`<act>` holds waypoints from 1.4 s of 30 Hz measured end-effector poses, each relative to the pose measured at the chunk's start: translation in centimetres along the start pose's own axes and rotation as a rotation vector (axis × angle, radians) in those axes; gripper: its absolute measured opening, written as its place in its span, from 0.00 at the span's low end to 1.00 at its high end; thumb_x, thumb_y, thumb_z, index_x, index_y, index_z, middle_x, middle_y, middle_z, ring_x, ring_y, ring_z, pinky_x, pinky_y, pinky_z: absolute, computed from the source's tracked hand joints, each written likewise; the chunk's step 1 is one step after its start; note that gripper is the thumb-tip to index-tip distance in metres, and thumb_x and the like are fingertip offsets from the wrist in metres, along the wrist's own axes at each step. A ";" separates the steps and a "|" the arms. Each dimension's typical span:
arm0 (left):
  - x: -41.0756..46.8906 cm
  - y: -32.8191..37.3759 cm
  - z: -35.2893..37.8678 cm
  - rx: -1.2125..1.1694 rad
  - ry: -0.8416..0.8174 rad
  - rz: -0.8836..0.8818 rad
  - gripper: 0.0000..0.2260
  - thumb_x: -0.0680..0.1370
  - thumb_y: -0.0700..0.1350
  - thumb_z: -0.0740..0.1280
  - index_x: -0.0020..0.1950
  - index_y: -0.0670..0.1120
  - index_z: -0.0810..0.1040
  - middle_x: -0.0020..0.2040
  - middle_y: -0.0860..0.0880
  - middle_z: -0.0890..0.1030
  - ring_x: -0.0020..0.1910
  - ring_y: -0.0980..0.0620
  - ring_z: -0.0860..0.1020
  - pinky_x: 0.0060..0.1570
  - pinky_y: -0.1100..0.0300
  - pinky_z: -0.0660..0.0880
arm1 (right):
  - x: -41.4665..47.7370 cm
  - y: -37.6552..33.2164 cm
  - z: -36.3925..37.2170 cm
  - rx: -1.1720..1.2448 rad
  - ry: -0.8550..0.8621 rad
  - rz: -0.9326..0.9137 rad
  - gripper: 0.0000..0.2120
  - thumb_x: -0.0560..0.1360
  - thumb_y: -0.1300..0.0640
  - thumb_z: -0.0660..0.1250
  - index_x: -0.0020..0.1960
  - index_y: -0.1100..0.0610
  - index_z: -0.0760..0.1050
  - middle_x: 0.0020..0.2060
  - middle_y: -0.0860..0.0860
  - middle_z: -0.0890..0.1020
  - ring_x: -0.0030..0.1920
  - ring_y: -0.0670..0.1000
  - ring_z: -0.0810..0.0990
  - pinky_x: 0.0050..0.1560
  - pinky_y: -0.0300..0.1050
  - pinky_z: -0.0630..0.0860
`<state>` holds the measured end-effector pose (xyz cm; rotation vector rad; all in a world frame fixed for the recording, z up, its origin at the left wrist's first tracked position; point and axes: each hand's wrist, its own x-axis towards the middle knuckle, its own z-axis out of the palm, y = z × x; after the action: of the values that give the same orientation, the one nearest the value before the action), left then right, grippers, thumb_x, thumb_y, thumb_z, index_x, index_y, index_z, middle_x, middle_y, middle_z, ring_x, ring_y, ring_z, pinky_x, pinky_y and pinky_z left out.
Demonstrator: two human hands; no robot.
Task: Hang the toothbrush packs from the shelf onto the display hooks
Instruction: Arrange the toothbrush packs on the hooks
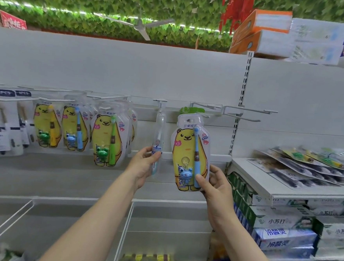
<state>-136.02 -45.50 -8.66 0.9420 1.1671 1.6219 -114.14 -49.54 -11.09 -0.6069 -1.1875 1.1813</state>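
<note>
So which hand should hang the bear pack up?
Probably the right hand: it grips the bear pack, whose top is close to the empty hooks. The left hand is holding the hanging slim pack.

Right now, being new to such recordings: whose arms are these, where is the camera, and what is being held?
No machine here: a person wears one wide-angle camera on the head, so you see their own two arms. The left hand grips the lower end of a slim clear toothbrush pack hanging from a display hook. The right hand holds a yellow bear pack by its bottom, raised near the empty hooks. More packs lie flat on the shelf at right.
</note>
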 end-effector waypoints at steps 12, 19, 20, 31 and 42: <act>6.1 -0.6 0.4 0.046 0.049 -0.008 0.19 0.79 0.39 0.69 0.70 0.43 0.72 0.60 0.43 0.79 0.62 0.42 0.77 0.66 0.39 0.71 | 2.6 1.4 -0.6 -0.046 -0.055 -0.002 0.20 0.71 0.60 0.73 0.62 0.59 0.75 0.53 0.57 0.85 0.54 0.57 0.84 0.52 0.50 0.82; 7.1 -0.9 0.1 0.069 0.061 0.015 0.18 0.78 0.41 0.70 0.68 0.45 0.75 0.62 0.43 0.79 0.63 0.43 0.77 0.67 0.40 0.71 | 3.0 1.8 -0.9 -0.056 -0.074 0.008 0.17 0.73 0.64 0.72 0.61 0.59 0.75 0.52 0.57 0.85 0.53 0.58 0.84 0.52 0.51 0.82; 7.0 -0.9 0.0 0.072 0.064 0.016 0.18 0.78 0.41 0.70 0.68 0.45 0.75 0.62 0.44 0.79 0.63 0.43 0.77 0.67 0.40 0.71 | 2.9 1.8 -0.9 -0.060 -0.076 0.008 0.17 0.74 0.64 0.71 0.62 0.60 0.75 0.52 0.57 0.85 0.54 0.58 0.84 0.53 0.51 0.82; -1.6 1.7 0.5 0.131 0.232 0.201 0.17 0.77 0.55 0.70 0.60 0.47 0.76 0.61 0.50 0.78 0.62 0.50 0.75 0.68 0.47 0.70 | -0.3 1.0 1.1 -0.038 -0.094 0.010 0.15 0.74 0.65 0.71 0.60 0.57 0.76 0.50 0.56 0.86 0.52 0.56 0.85 0.47 0.44 0.82; -13.7 6.2 -2.2 -0.076 0.010 0.285 0.18 0.74 0.58 0.67 0.54 0.45 0.83 0.51 0.47 0.86 0.50 0.51 0.83 0.55 0.55 0.78 | -7.1 0.0 6.5 -0.013 -0.104 0.025 0.14 0.76 0.63 0.71 0.60 0.55 0.76 0.52 0.56 0.86 0.53 0.55 0.85 0.53 0.50 0.82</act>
<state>-135.26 -60.04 -4.27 1.0894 1.0039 1.8847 -119.69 -57.42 -11.66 -0.5770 -1.2795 1.2397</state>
